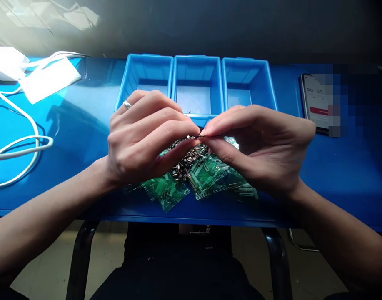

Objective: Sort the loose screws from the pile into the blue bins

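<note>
My left hand (147, 133), with a ring on one finger, and my right hand (259, 146) meet fingertip to fingertip above the table. Between them they pinch a thin, dark screw (200, 136), lying about level; most of it is covered by the fingertips. Beneath the hands is a pile of small metal screws (187, 160). Around the pile's near side lie clear green plastic bags (168, 189), some holding pale plugs and screws. A few loose pale plugs (247, 191) are under my right hand.
Three blue bins stand side by side behind the hands: a left bin (125, 77), a middle bin (197, 114) and a right bin (270, 83). A phone (317, 106) showing a timer lies at right. White cable (34, 125) loops across the blue table (84, 200) at left.
</note>
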Demonstrator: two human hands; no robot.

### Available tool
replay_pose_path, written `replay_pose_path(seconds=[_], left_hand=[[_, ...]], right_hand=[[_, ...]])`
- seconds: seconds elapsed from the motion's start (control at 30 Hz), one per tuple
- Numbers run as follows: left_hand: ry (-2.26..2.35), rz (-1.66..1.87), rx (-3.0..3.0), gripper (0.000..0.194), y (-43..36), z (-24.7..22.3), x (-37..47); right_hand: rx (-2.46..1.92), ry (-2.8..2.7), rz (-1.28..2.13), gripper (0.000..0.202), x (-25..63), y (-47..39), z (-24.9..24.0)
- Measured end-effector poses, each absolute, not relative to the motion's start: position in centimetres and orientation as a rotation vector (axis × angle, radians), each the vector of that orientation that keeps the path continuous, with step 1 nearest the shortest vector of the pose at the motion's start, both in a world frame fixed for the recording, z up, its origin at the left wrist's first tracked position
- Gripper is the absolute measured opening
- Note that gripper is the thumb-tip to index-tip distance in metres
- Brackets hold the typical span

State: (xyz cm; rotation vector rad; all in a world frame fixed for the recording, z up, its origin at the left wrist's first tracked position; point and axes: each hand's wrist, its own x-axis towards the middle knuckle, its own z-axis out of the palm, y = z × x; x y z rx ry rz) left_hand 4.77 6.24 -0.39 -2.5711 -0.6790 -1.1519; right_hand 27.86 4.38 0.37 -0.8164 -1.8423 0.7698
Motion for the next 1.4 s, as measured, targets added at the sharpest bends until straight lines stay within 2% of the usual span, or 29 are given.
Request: replay_pose_path(seconds=[0.13,0.33,0.43,0.63,0.73,0.83,0.9,1.07,1.17,1.4], left_hand=[[-0.708,-1.139,-2.557,0.009,6.4,-0.5,4.9],[-0.657,-1.26,-2.603,0.019,6.7,-0.9,5.1],[-0.657,-1.253,-2.592,0.009,6.8,-1.0,5.1],[-0.667,-1.252,-2.613,0.018,7.1,-1.3,5.0],[-0.693,-1.216,-2.601,0.011,7.0,-1.4,4.9],[-0.719,-1.204,-2.595,0.024,7.0,-1.3,4.8],[-0.694,-1.204,-2.591,0.027,7.0,-1.2,4.6],[-0.688,-1.19,-2.568,0.016,7.4,-1.1,4.1],[-0.611,-1.209,-2.547,0.01,7.8,-1.2,3.9],[-0.682,-1.201,-2.523,0.008,7.8,-1.3,3.7]], right_hand=[[-0.813,-1.834,0.754,0.017,27.9,4.3,0.5],[-0.834,-1.832,0.711,0.017,27.8,4.3,0.5],[-0.836,-1.848,0.708,0.017,27.8,4.3,0.5],[-0.879,-1.828,0.714,0.019,28.0,4.3,0.4],[-0.865,-1.829,0.726,0.019,27.9,4.2,0.5],[-0.844,-1.84,0.689,0.019,27.9,3.9,0.5],[-0.873,-1.849,0.597,0.019,28.3,4.0,0.5],[-1.118,-1.853,-0.008,0.013,31.0,7.0,0.0],[-1.154,-2.012,-0.14,0.016,32.4,8.9,-0.3],[-0.644,-2.358,-0.219,0.023,31.3,7.8,-0.3]])
